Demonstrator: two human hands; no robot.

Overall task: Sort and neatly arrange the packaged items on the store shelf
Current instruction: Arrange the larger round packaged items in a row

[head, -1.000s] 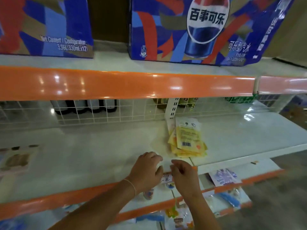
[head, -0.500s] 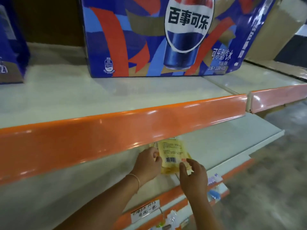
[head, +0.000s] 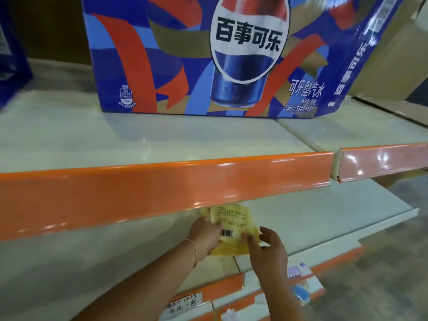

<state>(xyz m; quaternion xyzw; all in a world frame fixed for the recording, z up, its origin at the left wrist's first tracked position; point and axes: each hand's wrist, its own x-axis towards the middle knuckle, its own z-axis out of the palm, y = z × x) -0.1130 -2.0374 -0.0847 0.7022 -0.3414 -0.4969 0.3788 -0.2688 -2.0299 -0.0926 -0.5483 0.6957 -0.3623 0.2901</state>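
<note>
Both hands meet at a small stack of yellow packets (head: 231,228) lying flat on the middle shelf (head: 312,218), partly tucked under the orange shelf edge (head: 162,188) above. In the head view, the left hand (head: 205,236) grips the stack's left side; the right hand (head: 266,244) is open, fingertips touching its right corner. The stack's long axis runs away from the person, so the left hand looks better placed to steer it.

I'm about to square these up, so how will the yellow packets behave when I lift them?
The yellow packets look flat and thin, so probably light and floppy. Stacked loosely under the left hand, their glossy film may let them slide apart; the right hand could steady the edge.
</note>
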